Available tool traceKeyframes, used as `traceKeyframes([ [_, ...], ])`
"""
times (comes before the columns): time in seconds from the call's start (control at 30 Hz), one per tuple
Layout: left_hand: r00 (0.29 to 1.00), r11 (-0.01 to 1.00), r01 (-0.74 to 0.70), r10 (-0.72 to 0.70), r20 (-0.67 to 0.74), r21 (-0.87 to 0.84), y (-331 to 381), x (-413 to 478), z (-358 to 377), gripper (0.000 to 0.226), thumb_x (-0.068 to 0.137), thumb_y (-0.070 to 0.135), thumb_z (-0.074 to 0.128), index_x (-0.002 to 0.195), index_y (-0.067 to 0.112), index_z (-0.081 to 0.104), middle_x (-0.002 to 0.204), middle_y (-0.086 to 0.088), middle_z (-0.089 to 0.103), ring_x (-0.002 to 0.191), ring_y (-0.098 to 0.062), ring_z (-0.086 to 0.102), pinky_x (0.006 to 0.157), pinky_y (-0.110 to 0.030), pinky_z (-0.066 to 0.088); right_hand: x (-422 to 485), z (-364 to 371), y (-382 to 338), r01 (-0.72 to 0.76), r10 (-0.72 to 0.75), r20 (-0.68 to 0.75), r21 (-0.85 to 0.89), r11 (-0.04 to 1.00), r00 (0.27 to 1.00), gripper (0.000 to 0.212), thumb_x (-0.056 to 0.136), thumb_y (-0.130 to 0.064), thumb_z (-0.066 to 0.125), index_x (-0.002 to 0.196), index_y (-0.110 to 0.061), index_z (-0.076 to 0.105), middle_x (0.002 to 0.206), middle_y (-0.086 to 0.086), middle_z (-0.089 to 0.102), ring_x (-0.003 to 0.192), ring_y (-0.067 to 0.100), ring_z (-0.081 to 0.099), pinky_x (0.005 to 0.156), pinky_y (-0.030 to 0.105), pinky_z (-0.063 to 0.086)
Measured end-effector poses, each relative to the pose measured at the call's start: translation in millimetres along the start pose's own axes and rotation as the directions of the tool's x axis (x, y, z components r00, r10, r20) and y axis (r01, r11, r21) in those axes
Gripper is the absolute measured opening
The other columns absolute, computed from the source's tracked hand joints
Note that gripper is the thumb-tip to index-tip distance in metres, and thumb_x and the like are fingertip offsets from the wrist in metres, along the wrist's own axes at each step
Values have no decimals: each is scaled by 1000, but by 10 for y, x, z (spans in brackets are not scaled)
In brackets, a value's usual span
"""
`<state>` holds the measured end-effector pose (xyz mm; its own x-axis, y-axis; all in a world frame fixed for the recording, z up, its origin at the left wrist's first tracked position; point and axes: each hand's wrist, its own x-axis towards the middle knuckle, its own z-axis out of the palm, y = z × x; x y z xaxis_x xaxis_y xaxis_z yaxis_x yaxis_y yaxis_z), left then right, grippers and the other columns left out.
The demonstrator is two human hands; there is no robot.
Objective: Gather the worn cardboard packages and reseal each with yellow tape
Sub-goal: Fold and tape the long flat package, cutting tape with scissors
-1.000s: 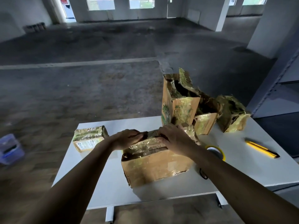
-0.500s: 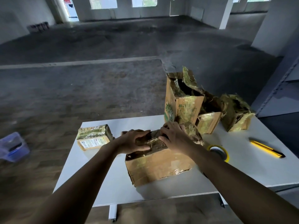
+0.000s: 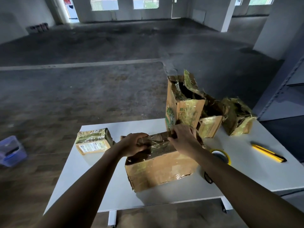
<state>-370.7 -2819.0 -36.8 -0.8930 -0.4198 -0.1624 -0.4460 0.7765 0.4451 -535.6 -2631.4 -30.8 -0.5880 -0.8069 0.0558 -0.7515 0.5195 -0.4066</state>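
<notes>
A worn cardboard box (image 3: 162, 170) patched with old yellow tape lies in the middle of the white table (image 3: 115, 191). My left hand (image 3: 134, 143) grips its crumpled top flap at the left. My right hand (image 3: 184, 137) pinches the flap's far right end. A roll of yellow tape (image 3: 221, 156) lies on the table just right of the box, partly behind my right forearm. A small sealed package (image 3: 93, 142) sits at the left. A tall torn box (image 3: 182, 104) and two more torn packages (image 3: 238, 119) stand at the back right.
A yellow utility knife (image 3: 268, 152) lies near the table's right edge. A blue plastic bin (image 3: 10, 151) stands on the floor to the left. Grey metal shelving (image 3: 286, 89) rises at the right. Bare concrete floor stretches beyond the table.
Both hands have shifted on the box top: the left now curls round the crumpled flap, and the right has slid toward the far right end. The box has turned slightly.
</notes>
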Motion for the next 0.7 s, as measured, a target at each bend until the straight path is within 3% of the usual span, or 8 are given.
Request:
traceKeyframes([
  [0.17,998,999,-10,12,59,-35,39,18,-51,57,92,32,67,144,25,46,140,-3,55,125,-22,51,95,-33,38,-16,-35,278,-136,118,-110,-172,976,987,52,92,-56,53,128,-19,45,135,5,48,127,27,38,105,45,32],
  [0.23,997,996,-63,65,36,-65,84,22,-51,56,91,26,67,143,24,48,138,-3,55,122,-20,52,97,-34,42,-38,-35,321,-193,184,-94,-93,977,978,63,91,-60,53,137,-18,39,141,9,45,128,31,41,105,45,37],
  [0.3,991,990,-129,130,23,-51,162,25,-26,50,93,34,65,140,25,50,130,0,59,114,-16,54,91,-31,40,-69,-39,352,-251,251,-29,5,968,967,72,91,-63,52,144,-20,30,146,11,42,130,35,44,104,46,42],
  [0.43,987,986,-161,161,14,49,317,61,68,31,91,61,56,98,30,57,91,10,62,87,-12,58,77,-32,34,-121,-68,424,-316,312,65,71,946,948,87,90,-65,52,154,-21,13,151,17,40,133,38,45,107,47,42],
  [0.57,992,975,-110,119,-32,191,380,96,117,39,89,64,54,107,30,56,101,8,65,100,-16,58,86,-36,27,-147,-100,486,-348,342,76,103,932,937,68,100,-47,49,152,-13,22,145,20,46,130,37,48,102,43,44],
  [0.7,993,966,-104,113,-28,238,395,114,121,39,89,65,54,111,33,55,109,6,68,110,-19,58,90,-39,28,-182,-55,559,-338,343,-14,134,932,939,41,103,-28,47,137,-7,43,125,20,60,113,36,58,86,37,47],
])
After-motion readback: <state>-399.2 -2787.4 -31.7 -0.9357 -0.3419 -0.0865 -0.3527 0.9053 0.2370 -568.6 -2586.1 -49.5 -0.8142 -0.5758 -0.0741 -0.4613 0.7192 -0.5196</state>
